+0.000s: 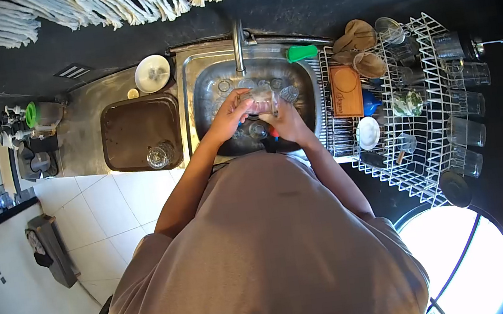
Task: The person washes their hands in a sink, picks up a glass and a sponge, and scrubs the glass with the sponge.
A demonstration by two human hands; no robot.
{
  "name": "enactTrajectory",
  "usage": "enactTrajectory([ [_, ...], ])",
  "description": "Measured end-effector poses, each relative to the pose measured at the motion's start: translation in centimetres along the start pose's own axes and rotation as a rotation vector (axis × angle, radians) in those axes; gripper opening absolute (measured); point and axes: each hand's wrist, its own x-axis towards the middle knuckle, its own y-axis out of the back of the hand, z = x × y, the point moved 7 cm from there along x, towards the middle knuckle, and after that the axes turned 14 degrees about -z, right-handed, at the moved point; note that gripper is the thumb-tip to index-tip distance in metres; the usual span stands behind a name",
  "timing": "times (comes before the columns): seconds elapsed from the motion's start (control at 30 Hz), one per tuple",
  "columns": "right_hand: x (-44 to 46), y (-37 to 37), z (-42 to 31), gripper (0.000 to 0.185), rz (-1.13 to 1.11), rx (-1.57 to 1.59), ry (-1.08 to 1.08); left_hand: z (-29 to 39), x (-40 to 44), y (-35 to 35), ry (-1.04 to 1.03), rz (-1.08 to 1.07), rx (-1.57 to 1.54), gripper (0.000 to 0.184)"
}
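Note:
Over the metal sink (198,88), both hands are on one clear glass (263,99). My left hand (231,116) has its fingers wrapped round the left side of the glass. From the right, my right hand (288,123) grips the same glass. Below the hands, several more clear glasses lie in the basin, among them one glass (257,129) close under the hands and another glass (289,93) to the right. The faucet (239,50) points down at the basin from behind. A small red item (274,133) shows beside my right hand.
Left of the sink are a brown tray (128,135) with a glass (160,155) on it and a white bowl (152,74). A green object (302,54) sits at the sink's back right. Farther right stands a white wire rack (432,133) full of dishes.

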Motion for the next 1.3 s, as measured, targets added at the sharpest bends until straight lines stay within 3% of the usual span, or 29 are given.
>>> enactTrajectory([
  [0.03,-0.5,-0.5,0.5,0.038,-0.056,0.143,-0.081,0.5,-0.4,-0.5,0.0,-0.002,0.0,0.039],
  [0.1,-0.5,-1.0,2.4,0.04,-0.068,0.149,-0.033,5.5,-1.9,-2.4,-0.217,0.029,0.601,0.043],
  [0.17,-0.6,-2.2,2.1,0.038,-0.179,0.549,-0.053,6.4,-2.6,-2.7,-0.174,-0.008,0.573,0.047],
  [0.23,-1.5,-2.3,1.4,0.038,-0.211,0.648,-0.086,7.2,-3.2,-3.1,-0.255,-0.011,0.831,0.049],
  [0.3,-1.8,-1.7,0.4,0.034,-0.192,0.391,-0.018,5.6,-3.7,-2.9,-0.306,0.008,0.798,0.049],
  [0.33,-2.2,-1.1,-0.5,0.031,-0.166,0.16,0.001,3.1,-3.6,-1.9,-0.174,0.02,0.596,0.043],
  [0.4,-2.6,-1.3,-2.7,0.031,-0.164,0.015,-0.026,0.0,-3.3,-1.5,0.122,-0.059,0.101,0.038],
  [0.43,-3.0,-1.7,-3.4,0.032,-0.164,-0.13,-0.054,-0.9,-3.6,-1.4,0.125,-0.059,0.1,0.038],
  [0.5,-4.0,-2.9,-2.0,0.038,-0.068,-0.176,0.038,-3.1,-4.0,-2.1,0.134,-0.127,-0.437,0.039],
  [0.53,-4.4,-2.9,-3.1,0.038,0.041,-0.354,0.146,-2.4,-4.5,-2.7,0.171,0.031,-0.516,0.038],
  [0.57,-5.0,-3.1,-3.8,0.039,0.152,-0.53,0.251,-1.7,-4.5,-3.1,0.172,0.03,-0.513,0.038],
  [0.63,-5.7,-3.8,-3.3,0.034,0.221,-0.611,0.208,0.2,-4.4,-3.7,0.029,-0.038,-0.282,0.037],
  [0.67,-5.4,-3.4,-3.1,0.032,0.111,-0.276,-0.042,0.8,-4.8,-3.2,0.016,0.017,-0.035,0.034],
  [0.7,-6.0,-4.3,-1.8,0.03,0.001,0.067,-0.289,0.7,-5.1,-3.5,0.032,0.014,-0.037,0.034],
  [0.77,-6.3,-4.8,1.0,0.029,-0.042,0.068,-0.368,3.8,-5.6,-4.7,-0.161,0.034,0.448,0.035],
  [0.83,-5.3,-5.3,0.9,0.03,-0.049,0.681,0.03,4.4,-5.7,-5.0,-0.15,-0.006,0.522,0.043],
  [0.9,-5.4,-4.9,0.9,0.029,-0.057,0.504,0.078,6.2,-6.4,-6.1,-0.28,0.041,0.817,0.046],
  [0.97,-5.5,-4.2,0.2,0.03,-0.024,0.628,-0.024,6.4,-6.3,-6.0,-0.356,0.079,0.751,0.041],
  [1.0,-5.3,-3.7,-0.4,0.03,-0.021,0.622,-0.016,4.1,-5.4,-5.0,-0.117,0.001,0.402,0.039],
  [1.03,-5.2,-2.9,-1.4,0.033,0.013,0.386,0.019,2.0,-5.1,-5.2,0.122,-0.075,0.046,0.039],
  [1.07,-5.2,-2.4,-2.4,0.035,0.044,0.151,0.055,1.8,-5.0,-6.1,0.166,-0.151,-0.211,0.044],
  [1.13,-5.2,-1.9,-4.5,0.04,0.088,-0.272,0.207,1.5,-4.6,-5.4,0.166,-0.107,-0.288,0.044],
  [1.17,-4.9,-2.0,-4.5,0.04,0.093,-0.276,0.218,1.5,-4.4,-4.9,0.173,-0.065,-0.368,0.043],
  [1.23,-4.3,-2.3,-2.6,0.041,0.026,-0.121,-0.031,2.0,-4.4,-4.8,0.133,-0.059,-0.388,0.039],
  [1.3,-4.0,-2.1,-2.9,0.04,-0.034,-0.002,-0.079,4.1,-4.3,-3.8,0.027,0.017,0.114,0.037],
])
